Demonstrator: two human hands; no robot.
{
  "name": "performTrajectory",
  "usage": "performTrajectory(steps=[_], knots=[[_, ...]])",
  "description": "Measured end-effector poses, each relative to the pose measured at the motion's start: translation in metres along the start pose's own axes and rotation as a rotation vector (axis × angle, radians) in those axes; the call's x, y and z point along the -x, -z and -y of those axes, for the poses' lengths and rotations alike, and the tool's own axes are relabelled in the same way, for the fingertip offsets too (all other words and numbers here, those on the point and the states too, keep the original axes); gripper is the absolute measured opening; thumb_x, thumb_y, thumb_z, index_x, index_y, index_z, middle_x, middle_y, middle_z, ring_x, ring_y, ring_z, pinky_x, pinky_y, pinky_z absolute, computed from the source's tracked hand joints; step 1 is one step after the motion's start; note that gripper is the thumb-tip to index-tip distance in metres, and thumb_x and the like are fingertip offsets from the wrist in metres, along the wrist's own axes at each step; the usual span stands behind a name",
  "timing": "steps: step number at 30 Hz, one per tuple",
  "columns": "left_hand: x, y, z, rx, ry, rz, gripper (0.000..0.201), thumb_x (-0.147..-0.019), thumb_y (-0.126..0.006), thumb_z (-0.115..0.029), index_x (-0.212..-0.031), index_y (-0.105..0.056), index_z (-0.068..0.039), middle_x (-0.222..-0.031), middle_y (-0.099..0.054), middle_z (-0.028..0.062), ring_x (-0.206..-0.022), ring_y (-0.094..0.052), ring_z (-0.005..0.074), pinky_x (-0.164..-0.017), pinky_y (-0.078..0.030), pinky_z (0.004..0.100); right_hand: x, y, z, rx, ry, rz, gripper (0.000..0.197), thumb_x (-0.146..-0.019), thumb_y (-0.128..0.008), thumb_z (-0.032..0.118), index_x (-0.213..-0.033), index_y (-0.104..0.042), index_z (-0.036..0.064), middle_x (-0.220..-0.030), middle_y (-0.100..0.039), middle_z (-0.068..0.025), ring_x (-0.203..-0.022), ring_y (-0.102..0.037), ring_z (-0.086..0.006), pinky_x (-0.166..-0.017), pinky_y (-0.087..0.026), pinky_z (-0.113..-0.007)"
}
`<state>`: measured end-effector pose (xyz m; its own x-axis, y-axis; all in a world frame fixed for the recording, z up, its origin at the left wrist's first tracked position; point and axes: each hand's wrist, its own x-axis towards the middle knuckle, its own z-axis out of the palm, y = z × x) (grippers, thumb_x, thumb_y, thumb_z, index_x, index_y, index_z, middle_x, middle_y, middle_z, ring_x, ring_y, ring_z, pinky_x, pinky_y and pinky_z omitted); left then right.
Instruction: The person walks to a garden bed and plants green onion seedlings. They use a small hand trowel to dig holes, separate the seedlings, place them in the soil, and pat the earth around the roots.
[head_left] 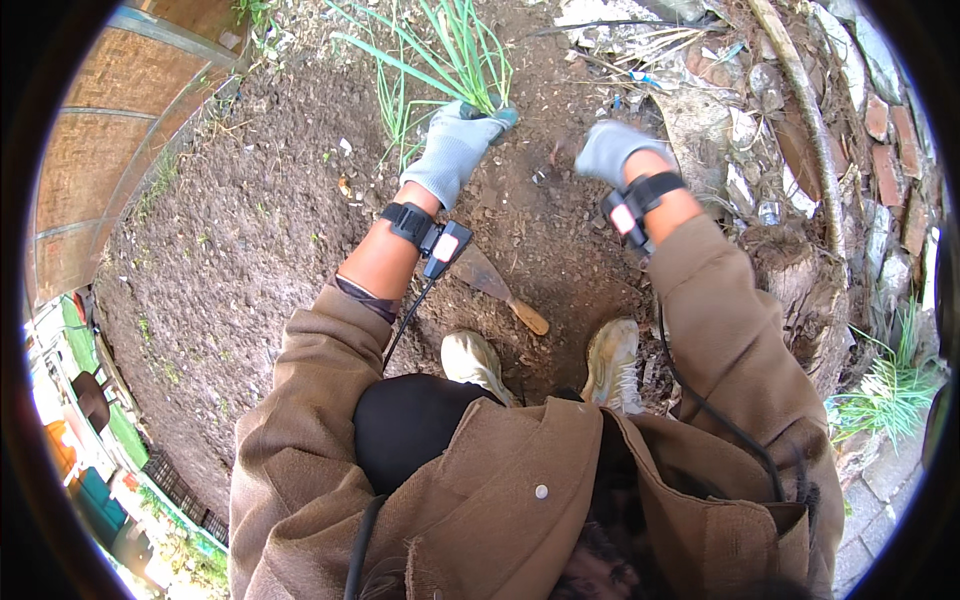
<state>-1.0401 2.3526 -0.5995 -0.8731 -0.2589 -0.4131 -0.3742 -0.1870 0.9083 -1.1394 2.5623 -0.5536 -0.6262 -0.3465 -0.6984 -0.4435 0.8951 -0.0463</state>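
In grey gloves with dark palms, both my hands reach forward over bare soil (290, 230). My left hand (455, 145) is closed around the base of a bunch of green onions (462, 55), whose long thin leaves spread up and away from me. More green leaves hang just left of that hand, close to the soil. To the right, my right hand (618, 152) hovers apart from the bunch, smeared by motion, its fingers hard to make out. Below my left wrist a flat-bladed scraper (528, 315) with a wooden handle lies on the ground, its blade partly behind the wrist device.
My light shoes (612, 365) stand on the soil near the scraper. Along the right run a long wooden pole (812, 110), rubble and red bricks (886, 175). Another clump of green onions (885, 395) lies at the right edge. A brown panel wall (120, 140) bounds the left.
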Motion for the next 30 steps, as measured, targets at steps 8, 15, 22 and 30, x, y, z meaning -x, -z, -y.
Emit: performTrajectory(steps=[8, 15, 22, 30], knots=[[-0.005, 0.001, 0.007, -0.074, -0.022, -0.026, 0.025, -0.086, -0.08, -0.016, -0.106, -0.071, -0.004, -0.092, -0.072, 0.0007, -0.079, -0.062, 0.0078, -0.071, -0.052, 0.0253, 0.012, 0.024, -0.008, -0.797, -0.079, -0.453, 0.055, -0.093, -0.053, 0.044, -0.126, -0.058, 0.001, -0.125, -0.062, -0.0268, -0.116, -0.062, -0.0386, -0.098, -0.05, -0.044], [0.001, 0.008, 0.012, -0.098, 0.047, -0.04, 0.021, -0.085, -0.08, -0.014, -0.102, -0.072, -0.004, -0.09, -0.072, 0.0006, -0.076, -0.062, 0.0083, -0.071, -0.052, 0.026, -0.027, -0.124, 0.075, -0.478, -0.179, -0.081, 0.042, -0.097, -0.046, 0.021, -0.135, -0.055, 0.0053, -0.137, -0.057, -0.0219, -0.126, -0.056, -0.0372, -0.107, -0.045, -0.044], [-0.004, -0.022, 0.044, -0.135, 0.185, 0.089, 0.024, -0.084, -0.08, -0.013, -0.105, -0.073, -0.005, -0.091, -0.073, 0.0016, -0.075, -0.063, 0.0092, -0.067, -0.052, 0.0268, -0.042, -0.125, 0.045, -0.557, -0.187, -0.014, 0.056, -0.096, -0.046, 0.014, -0.151, -0.037, 0.0064, -0.145, -0.049, -0.0235, -0.133, -0.05, -0.0379, -0.11, -0.042, -0.045], [-0.014, -0.042, 0.083, -0.363, 0.118, 0.215, 0.023, -0.085, -0.077, -0.01, -0.106, -0.072, -0.001, -0.093, -0.074, 0.0029, -0.076, -0.064, 0.0096, -0.069, -0.053, 0.0279, -0.032, -0.12, 0.03, -1.014, -0.351, -0.307, 0.064, -0.094, -0.055, 0.016, -0.153, -0.032, 0.0108, -0.143, -0.051, -0.0252, -0.132, -0.05, -0.0413, -0.11, -0.042, -0.046]])
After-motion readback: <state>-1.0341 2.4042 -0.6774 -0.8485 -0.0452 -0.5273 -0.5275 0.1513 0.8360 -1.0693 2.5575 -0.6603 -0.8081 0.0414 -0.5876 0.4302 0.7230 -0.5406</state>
